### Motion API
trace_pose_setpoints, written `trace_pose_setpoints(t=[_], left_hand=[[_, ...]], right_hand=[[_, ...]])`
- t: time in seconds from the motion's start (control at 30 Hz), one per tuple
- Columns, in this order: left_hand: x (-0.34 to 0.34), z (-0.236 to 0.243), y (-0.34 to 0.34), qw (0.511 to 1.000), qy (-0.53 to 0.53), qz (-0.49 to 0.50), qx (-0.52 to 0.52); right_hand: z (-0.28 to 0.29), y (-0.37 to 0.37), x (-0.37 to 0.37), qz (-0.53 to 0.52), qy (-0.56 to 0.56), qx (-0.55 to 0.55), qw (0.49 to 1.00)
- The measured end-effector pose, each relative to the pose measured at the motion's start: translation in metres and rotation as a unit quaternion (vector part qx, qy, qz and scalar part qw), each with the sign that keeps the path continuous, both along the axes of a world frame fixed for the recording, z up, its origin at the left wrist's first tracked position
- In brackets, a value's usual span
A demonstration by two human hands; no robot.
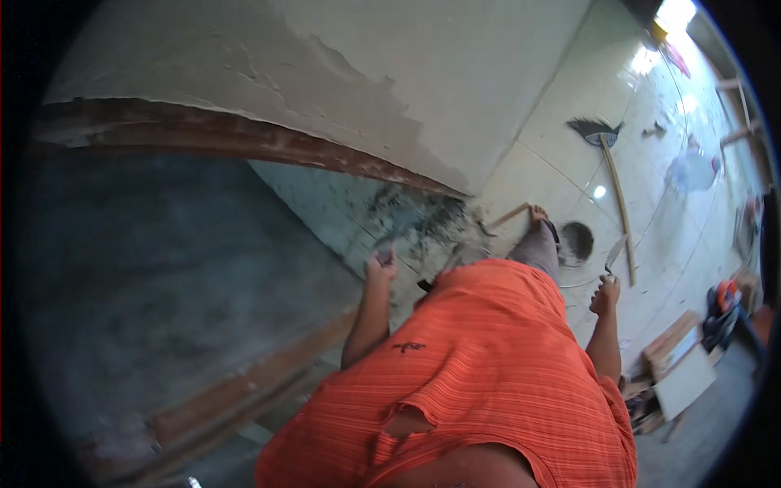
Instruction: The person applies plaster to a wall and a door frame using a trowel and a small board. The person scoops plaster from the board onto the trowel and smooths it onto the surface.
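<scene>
Gripping trowel [617, 251]: right hand [604, 295]; left hand [381, 263], grip unclear. Bucket [586, 236] on tiles [561, 167], contents unclear.

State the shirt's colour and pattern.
The shirt is orange-red with fine stripes; head view.

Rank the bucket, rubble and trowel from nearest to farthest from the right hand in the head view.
From the right hand:
1. Trowel: gripped in it.
2. Bucket: on the floor, a little to the left.
3. Rubble: scattered on the floor, much farther left.
</scene>
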State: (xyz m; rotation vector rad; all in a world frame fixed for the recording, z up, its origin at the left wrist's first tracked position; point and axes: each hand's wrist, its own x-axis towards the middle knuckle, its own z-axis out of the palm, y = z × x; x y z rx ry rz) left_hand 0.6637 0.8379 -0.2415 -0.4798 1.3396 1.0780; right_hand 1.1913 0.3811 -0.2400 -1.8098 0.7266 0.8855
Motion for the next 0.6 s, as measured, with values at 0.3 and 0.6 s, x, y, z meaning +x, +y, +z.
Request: trace_pose_setpoints(t=[0.3, 0.6], left_hand=[[-0.007, 0.016, 0.081, 0.933, 0.112, -0.334, 0.069], [0.029, 0.017, 0.027, 0.851, 0.098, -0.51, 0.072]], right_hand=[[-0.073, -0.095, -0.298, 0.191, -0.012, -0.033, 0.981], [-0.037, -0.098, -0.357, -0.281, 0.132, 0.05, 0.949]])
